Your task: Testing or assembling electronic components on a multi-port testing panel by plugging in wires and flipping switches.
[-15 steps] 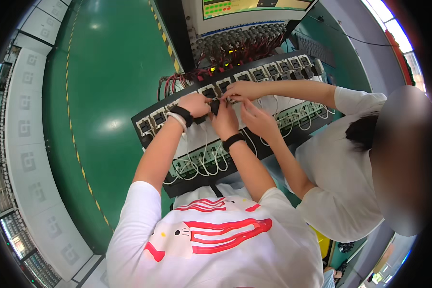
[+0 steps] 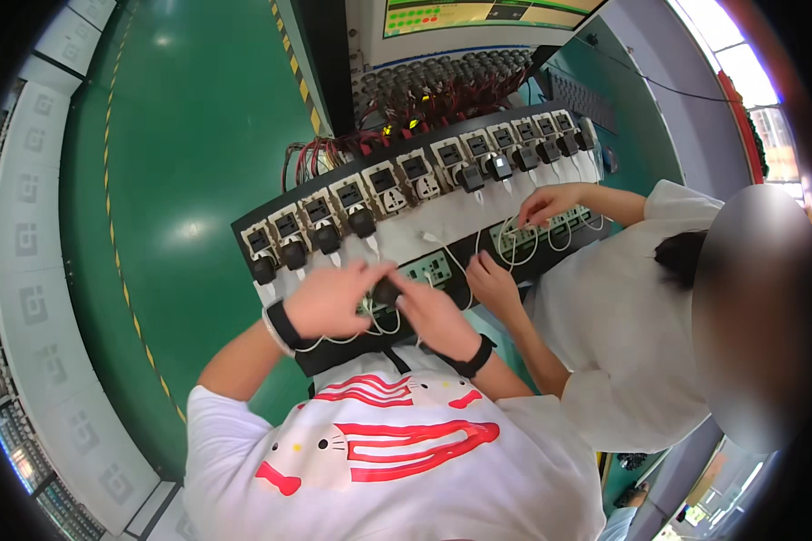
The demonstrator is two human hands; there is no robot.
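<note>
Your left hand [image 2: 329,299] and right hand [image 2: 438,316] jointly grip a black adapter [image 2: 386,290] above the test board's [image 2: 401,243] near edge; a loose white cable [image 2: 431,238] beyond could snag your fingers, causing a drop.

The left hand [image 2: 329,299] is blurred, the black adapter [image 2: 386,291] partly hidden.
</note>
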